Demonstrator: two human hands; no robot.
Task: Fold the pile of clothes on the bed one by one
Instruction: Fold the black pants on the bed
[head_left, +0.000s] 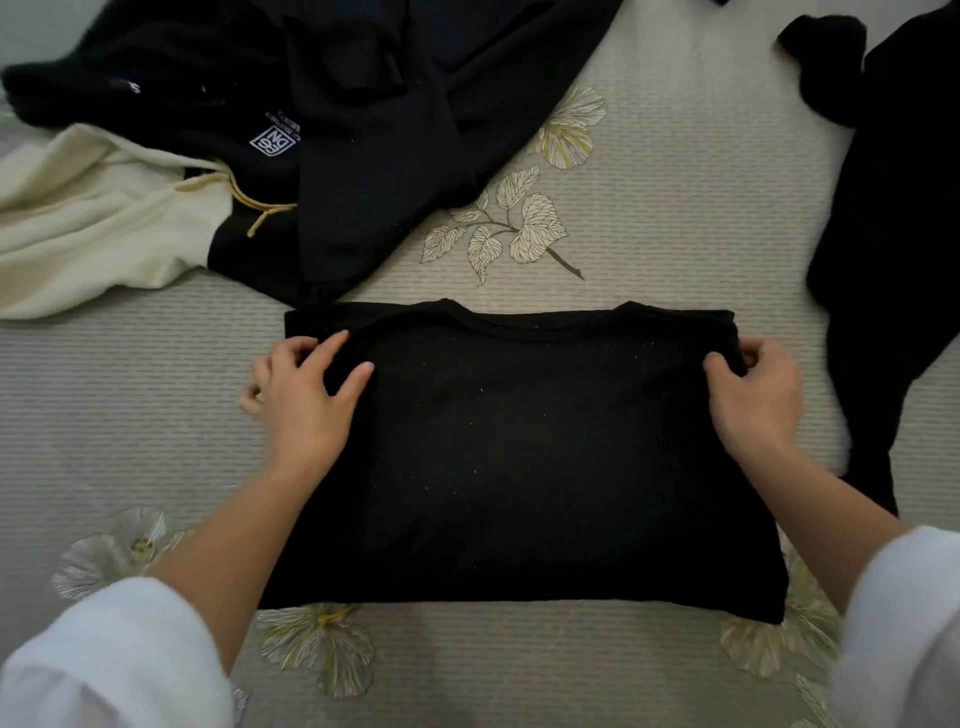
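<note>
Head view shows my left hand (306, 395) and my right hand (753, 395) each gripping with curled fingers an upper corner of one soft black shirt (519, 467), folded to a flat rectangle on the ribbed, leaf-printed bed cover (649, 208), near one cream fleecy garment (93, 228), one black heap (389, 130) whose white square label (271, 141) I cannot read, and one more black garment (893, 208) at right.

I lose the black pile (363, 104) past the far edge, the cream garment (93, 228) off the left, another dark garment (893, 208) off the right. The pile's label (274, 139) is too small to read.
</note>
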